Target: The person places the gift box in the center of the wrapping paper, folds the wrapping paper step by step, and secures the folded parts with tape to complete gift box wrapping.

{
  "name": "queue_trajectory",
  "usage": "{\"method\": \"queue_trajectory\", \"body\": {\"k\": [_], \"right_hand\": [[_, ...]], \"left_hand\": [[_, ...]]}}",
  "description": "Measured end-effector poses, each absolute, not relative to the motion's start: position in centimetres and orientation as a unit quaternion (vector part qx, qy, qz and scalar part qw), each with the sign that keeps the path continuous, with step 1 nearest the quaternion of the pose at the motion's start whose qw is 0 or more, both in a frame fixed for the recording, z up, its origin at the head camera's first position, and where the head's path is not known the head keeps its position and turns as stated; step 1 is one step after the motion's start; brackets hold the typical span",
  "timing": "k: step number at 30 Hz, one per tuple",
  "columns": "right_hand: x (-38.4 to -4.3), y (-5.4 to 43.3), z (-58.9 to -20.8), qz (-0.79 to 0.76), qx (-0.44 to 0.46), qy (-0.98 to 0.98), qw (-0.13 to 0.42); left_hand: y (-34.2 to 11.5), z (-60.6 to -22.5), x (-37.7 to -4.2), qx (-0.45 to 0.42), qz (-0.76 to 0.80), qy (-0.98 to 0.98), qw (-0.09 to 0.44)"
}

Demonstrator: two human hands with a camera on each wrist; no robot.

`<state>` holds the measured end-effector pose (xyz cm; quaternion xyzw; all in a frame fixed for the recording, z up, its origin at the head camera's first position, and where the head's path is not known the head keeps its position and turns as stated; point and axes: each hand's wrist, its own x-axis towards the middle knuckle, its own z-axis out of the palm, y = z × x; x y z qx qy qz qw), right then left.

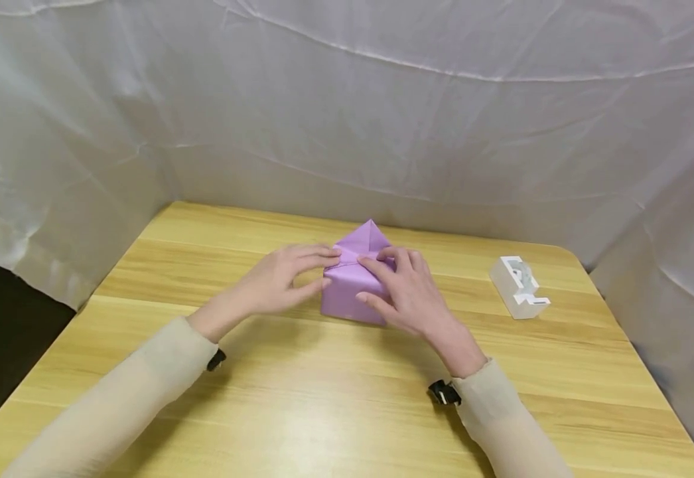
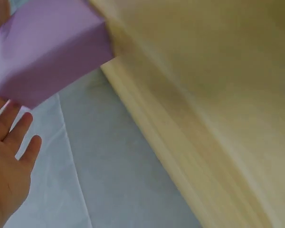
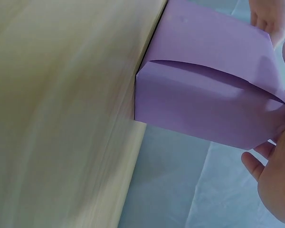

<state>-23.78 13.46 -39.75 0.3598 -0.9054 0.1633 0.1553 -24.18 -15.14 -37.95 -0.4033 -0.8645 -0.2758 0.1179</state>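
A box in purple paper (image 1: 349,292) sits on the table, with a pointed paper flap (image 1: 361,240) sticking out at its far end. At the box's left edge, my left hand (image 1: 284,275) rests its fingertips on the top, its thumb beside the near left side. The fingers of my right hand (image 1: 407,289) press on the top near a paper edge, and its thumb lies against the near side. In the right wrist view, a slightly lifted paper edge (image 3: 204,69) runs across the box. Both hands have fairly straight fingers.
To the right on the wooden table (image 1: 299,411) stands a white tape dispenser (image 1: 511,292) holding a roll of clear tape (image 1: 523,272). Pale grey cloth (image 1: 347,133) hangs behind the table and along both sides. A black wrist strap (image 1: 444,393) shows below the right sleeve.
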Motion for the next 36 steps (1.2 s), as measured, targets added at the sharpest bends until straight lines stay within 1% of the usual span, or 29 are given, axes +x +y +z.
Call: {"method": "queue_trajectory", "body": {"k": [3,5,10,13,23,30,33,36], "right_hand": [[-23.8,13.5,-39.7,0.165,0.362,-0.903,0.162],[-23.9,13.3,-39.7,0.164,0.363,-0.902,0.167],[-23.8,12.4,-39.8,0.158,0.370,-0.900,0.170],[-23.8,11.8,-39.9,0.161,0.375,-0.897,0.170],[-23.5,11.3,-40.2,0.168,0.379,-0.895,0.166],[-23.6,11.4,-40.2,0.167,0.380,-0.894,0.167],[-23.6,11.5,-40.2,0.168,0.383,-0.893,0.169],[-23.6,11.7,-40.2,0.169,0.384,-0.891,0.175]], "left_hand": [[-14.3,-37.4,-25.8,-0.352,-0.336,-0.866,0.118],[-13.7,-37.1,-26.9,-0.311,-0.360,-0.873,0.108],[-13.4,-36.5,-29.0,-0.259,-0.396,-0.880,0.037],[-13.7,-36.4,-29.3,-0.250,-0.406,-0.879,0.012],[-13.9,-36.3,-29.4,-0.254,-0.409,-0.876,0.009],[-13.2,-36.0,-29.8,-0.263,-0.417,-0.869,0.038],[-13.0,-35.9,-30.0,-0.262,-0.422,-0.867,0.026],[-12.6,-35.8,-30.3,-0.263,-0.435,-0.861,0.001]]}}
